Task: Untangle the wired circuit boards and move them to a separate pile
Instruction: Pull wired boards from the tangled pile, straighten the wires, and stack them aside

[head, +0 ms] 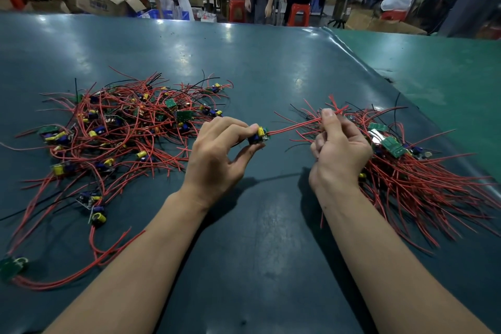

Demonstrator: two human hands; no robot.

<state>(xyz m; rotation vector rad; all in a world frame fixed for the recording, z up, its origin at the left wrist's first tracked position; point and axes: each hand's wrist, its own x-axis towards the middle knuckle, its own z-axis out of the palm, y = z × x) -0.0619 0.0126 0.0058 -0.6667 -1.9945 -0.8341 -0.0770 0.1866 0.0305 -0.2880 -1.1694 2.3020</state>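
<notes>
Left hand [217, 148] grip pinches circuit board [259, 136]; right hand [339, 144] grip pinches its red wires [295, 125].

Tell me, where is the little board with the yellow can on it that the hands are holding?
In the head view the board sits mid-table, pinched by the left hand, between the two wire piles.

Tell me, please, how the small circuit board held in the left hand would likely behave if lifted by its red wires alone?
The circuit board would probably dangle and swing, since its red wires look thin and bendy. It seems light: fingertips alone hold it. Trailing wires may snag the tangled pile.
</notes>
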